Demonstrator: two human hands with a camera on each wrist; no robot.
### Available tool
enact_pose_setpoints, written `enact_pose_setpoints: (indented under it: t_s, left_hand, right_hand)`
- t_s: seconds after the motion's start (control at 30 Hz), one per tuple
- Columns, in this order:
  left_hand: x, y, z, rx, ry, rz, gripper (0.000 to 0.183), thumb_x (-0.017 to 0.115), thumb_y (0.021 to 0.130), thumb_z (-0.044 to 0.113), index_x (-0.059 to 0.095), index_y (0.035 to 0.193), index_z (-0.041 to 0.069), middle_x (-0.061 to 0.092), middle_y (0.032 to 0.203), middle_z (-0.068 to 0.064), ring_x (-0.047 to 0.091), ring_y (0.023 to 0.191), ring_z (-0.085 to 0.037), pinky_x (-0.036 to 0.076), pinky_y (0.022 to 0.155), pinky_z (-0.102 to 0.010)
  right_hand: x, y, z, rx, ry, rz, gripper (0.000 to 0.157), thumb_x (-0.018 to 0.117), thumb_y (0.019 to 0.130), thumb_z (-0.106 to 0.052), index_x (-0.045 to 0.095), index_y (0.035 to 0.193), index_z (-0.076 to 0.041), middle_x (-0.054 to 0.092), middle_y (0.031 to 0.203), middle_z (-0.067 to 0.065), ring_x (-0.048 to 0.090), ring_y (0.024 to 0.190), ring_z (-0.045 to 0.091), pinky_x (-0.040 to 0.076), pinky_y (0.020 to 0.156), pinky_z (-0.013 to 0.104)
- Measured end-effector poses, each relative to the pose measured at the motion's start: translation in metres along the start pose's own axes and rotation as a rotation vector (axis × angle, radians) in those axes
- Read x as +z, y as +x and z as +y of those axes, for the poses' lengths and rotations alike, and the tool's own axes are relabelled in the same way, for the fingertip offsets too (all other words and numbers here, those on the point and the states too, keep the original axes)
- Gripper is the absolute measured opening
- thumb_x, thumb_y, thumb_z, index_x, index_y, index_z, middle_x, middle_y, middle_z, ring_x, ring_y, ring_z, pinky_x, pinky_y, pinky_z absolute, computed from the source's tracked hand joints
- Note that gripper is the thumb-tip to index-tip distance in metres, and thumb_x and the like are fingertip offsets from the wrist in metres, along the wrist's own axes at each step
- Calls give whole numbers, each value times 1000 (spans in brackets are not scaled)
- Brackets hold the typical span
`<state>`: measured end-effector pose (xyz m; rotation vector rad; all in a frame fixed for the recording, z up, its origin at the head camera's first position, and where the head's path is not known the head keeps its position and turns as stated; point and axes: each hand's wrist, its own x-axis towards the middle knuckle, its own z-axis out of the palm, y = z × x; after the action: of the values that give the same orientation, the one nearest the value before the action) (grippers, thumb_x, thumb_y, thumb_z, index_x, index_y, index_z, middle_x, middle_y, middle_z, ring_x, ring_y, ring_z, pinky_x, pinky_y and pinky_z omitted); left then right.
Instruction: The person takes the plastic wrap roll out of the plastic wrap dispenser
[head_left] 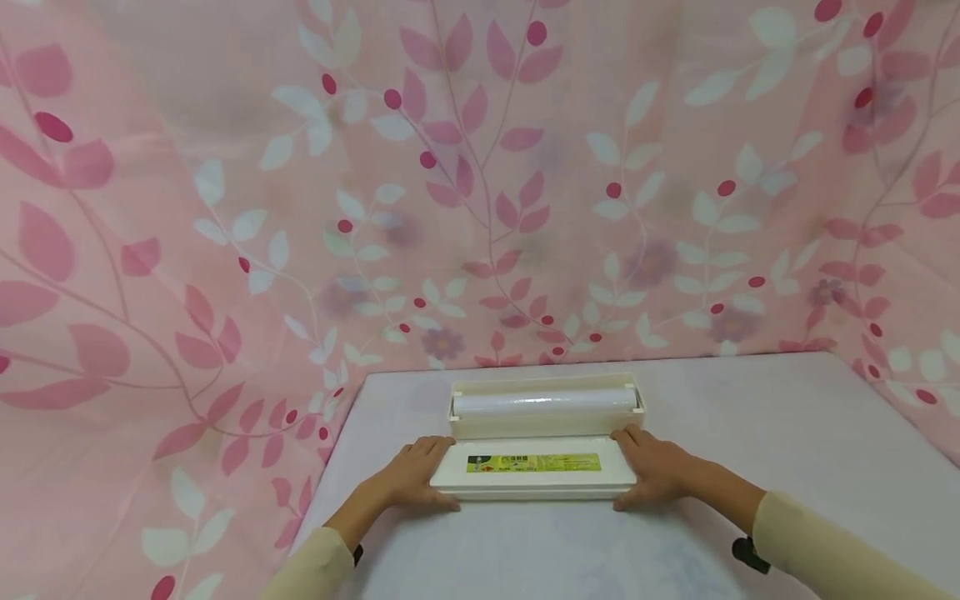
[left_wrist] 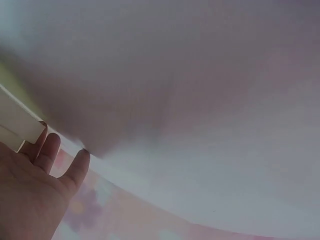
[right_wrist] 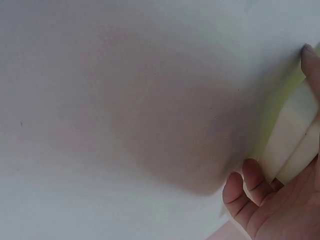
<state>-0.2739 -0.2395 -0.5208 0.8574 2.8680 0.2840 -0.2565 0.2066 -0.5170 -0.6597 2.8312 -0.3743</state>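
A white lid [head_left: 532, 480] with a green and yellow label [head_left: 534, 462] lies flat on the table, right in front of an open cling film box [head_left: 546, 427]. Inside that box is a shiny roll of cling film [head_left: 543, 402]. My left hand [head_left: 415, 473] holds the lid's left end, thumb at the near edge and fingers at the far corner. At the right end, my right hand [head_left: 654, 469] grips it the same way. The wrist views show the ends of the lid [left_wrist: 19, 120] between fingers and palm; some fingertips there are cut off or hidden.
A pale cloth covers the table [head_left: 750, 433]. Behind it and along the sides hangs a pink curtain [head_left: 480, 208] with leaf and berry patterns. The table's back edge runs just behind the box.
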Motion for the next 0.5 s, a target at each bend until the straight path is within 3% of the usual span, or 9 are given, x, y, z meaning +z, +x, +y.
enact_pose_setpoints:
  t_s: [0.3,0.5]
  left_hand:
    - [1,6,-3,6,8,-9,106,71,69,76,35,148,15,47,145,-9,44,135,-27,39,105,-54]
    - [3,2,-4,-5,-19,-11,105,74,69,72,36,148,14,47,145,-9,43,135,-28,38,106,-55]
  right_hand:
    - [-1,1,0,28,2,3,109,79,61,-72,38,139,-8,44,133,9,50,109,21,50,84,42]
    - [1,1,-2,13,25,3,109,79,62,-71,37,141,-8,43,134,9,49,110,20,49,84,42]
